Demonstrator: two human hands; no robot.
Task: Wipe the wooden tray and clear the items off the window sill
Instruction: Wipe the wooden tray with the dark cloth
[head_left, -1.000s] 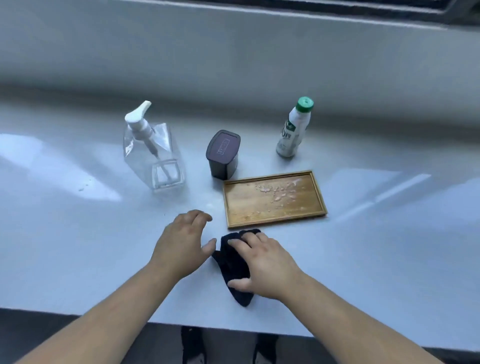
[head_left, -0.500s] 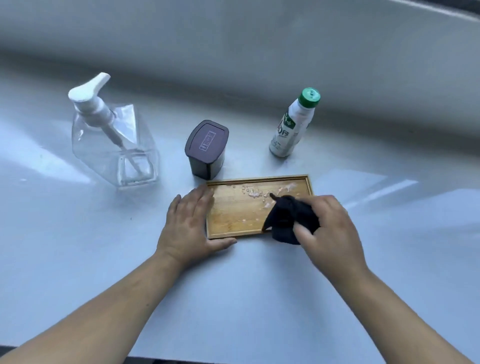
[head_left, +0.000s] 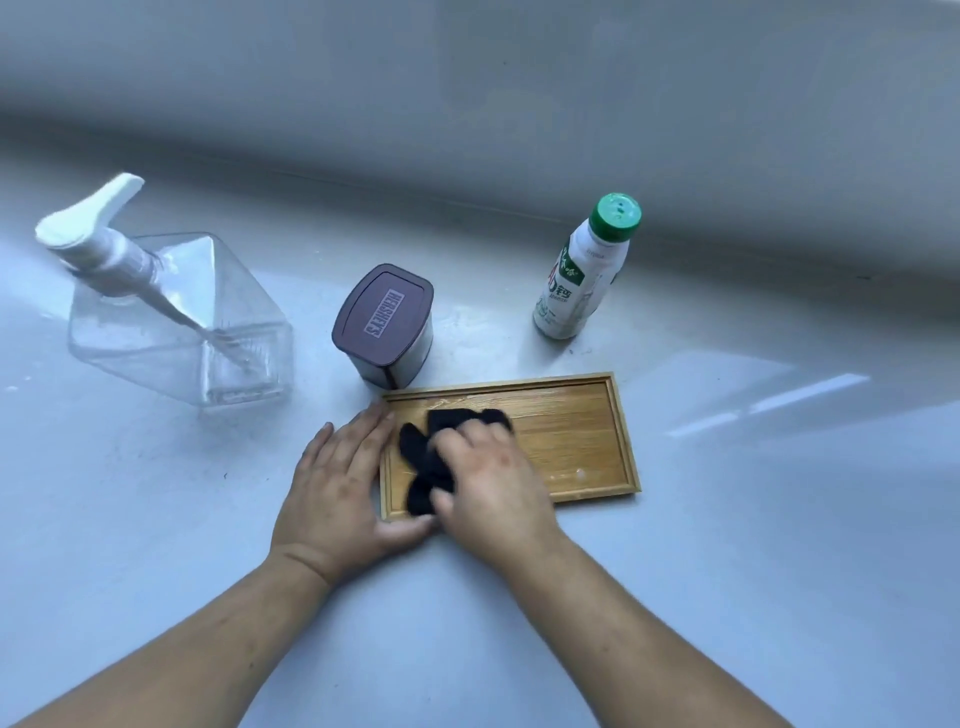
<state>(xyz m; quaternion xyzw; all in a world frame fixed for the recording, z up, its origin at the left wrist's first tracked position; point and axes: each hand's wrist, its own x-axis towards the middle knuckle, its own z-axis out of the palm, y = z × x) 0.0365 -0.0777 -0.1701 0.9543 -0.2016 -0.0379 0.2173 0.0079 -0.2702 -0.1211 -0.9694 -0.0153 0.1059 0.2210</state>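
A shallow wooden tray (head_left: 576, 436) lies on the pale window sill (head_left: 727, 545). My right hand (head_left: 493, 483) presses a black cloth (head_left: 426, 457) onto the tray's left half, fingers closed over it. My left hand (head_left: 343, 483) lies flat against the tray's left edge, thumb along the near rim. A few wet specks remain near the tray's front right. Behind stand a clear pump dispenser (head_left: 171, 322), a dark brown lidded container (head_left: 384, 325) and a white bottle with a green cap (head_left: 584, 270).
The sill's back wall (head_left: 467, 104) rises just behind the bottle and dispenser. Bright light patches fall on the sill to the right of the tray. The container stands close to the tray's far left corner.
My right hand has carried the cloth from the sill onto the tray and swept it left across the surface; most droplets are gone. My left hand moved up to the tray's left edge.
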